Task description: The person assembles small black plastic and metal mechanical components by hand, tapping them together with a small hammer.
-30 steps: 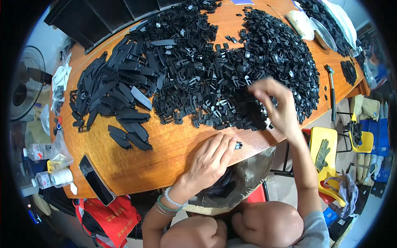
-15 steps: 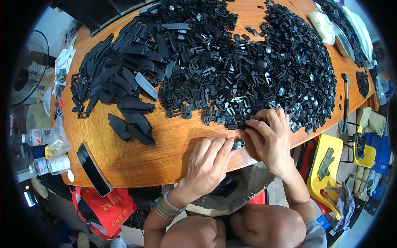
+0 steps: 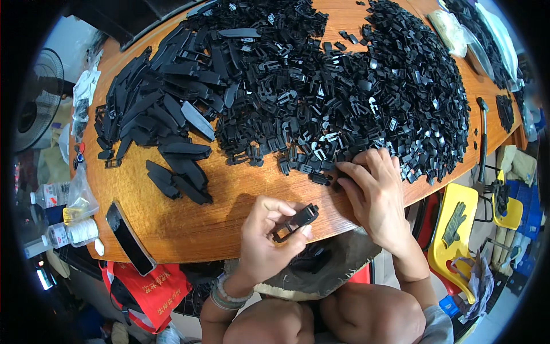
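Between the thumb and fingers of my left hand [image 3: 268, 236] is a black plastic clip [image 3: 305, 215], held tilted above the table's near edge. It has a solid block at one end and an open frame toward my palm. My right hand [image 3: 375, 192] is at the near edge of a large heap of small black plastic pieces [image 3: 344, 109]. Its fingers are curled and closed, and whatever they pinch is hidden under them. A few loose pieces lie just left of those fingertips.
Long black plastic pieces [image 3: 154, 103] are heaped at the left, several lying apart nearer me. A phone [image 3: 130, 238] rests on the table's left edge, near bottles [image 3: 71, 230]. At the right edge lies a hammer [image 3: 483, 137]; a yellow chair [image 3: 452, 229] bears a glove [image 3: 455, 223].
My left hand has turned over and drawn back toward me and slightly left, bringing the clip into fuller view. The right hand stays at the heap with little movement.
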Available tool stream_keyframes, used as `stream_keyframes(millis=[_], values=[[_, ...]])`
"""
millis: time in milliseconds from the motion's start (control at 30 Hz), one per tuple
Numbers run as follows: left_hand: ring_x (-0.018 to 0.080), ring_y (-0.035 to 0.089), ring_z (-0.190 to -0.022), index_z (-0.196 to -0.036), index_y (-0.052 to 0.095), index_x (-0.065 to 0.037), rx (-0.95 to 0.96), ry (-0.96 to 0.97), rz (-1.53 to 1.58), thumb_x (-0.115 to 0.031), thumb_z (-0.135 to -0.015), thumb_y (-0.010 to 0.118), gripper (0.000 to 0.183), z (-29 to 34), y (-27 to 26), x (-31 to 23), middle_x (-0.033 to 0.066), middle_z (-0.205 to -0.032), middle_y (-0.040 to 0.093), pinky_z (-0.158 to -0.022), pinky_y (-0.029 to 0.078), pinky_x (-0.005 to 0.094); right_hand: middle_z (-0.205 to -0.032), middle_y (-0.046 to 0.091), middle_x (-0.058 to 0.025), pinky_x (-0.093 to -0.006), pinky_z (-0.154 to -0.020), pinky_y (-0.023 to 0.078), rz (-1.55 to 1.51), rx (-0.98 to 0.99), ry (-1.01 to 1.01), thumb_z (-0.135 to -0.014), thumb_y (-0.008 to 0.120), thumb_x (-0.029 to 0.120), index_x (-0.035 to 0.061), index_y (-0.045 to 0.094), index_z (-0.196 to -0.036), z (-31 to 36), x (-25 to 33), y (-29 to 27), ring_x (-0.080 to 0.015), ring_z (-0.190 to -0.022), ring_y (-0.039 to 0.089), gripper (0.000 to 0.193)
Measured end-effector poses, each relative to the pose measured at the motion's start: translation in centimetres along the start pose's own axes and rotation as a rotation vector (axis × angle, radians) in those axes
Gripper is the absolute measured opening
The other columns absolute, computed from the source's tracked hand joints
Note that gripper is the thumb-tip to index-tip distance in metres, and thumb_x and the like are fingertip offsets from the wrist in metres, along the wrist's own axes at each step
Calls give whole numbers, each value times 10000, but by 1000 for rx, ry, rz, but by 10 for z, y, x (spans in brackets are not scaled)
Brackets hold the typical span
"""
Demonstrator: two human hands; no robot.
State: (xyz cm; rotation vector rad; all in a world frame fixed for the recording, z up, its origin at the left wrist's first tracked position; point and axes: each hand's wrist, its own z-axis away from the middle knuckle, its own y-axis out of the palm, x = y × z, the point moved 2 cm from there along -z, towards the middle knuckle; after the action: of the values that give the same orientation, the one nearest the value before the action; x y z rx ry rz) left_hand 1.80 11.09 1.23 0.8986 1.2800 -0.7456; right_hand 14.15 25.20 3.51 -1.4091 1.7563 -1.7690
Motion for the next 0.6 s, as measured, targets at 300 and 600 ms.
stream_keyframes(millis=[300,600], values=[[177,613,-795,-1081,452,-9,55,-389,596,-110,-977,463,146,2,-9,1,128,-957,583,-646,507,287,-908,518,-93,-371,-752,367,-16,26,-2,-728,678,50,34,605,-896,-3,-1,2,-279,-870,484,184],[176,574,-989,-1345,358,26,58,-432,652,-26,-926,517,452,3,0,3,123,-1074,568,-844,514,336,-842,554,-109,-360,-723,402,-132,-108,-28,-687,707,-51,10,604,-880,1,-9,4,-292,-803,522,226]])
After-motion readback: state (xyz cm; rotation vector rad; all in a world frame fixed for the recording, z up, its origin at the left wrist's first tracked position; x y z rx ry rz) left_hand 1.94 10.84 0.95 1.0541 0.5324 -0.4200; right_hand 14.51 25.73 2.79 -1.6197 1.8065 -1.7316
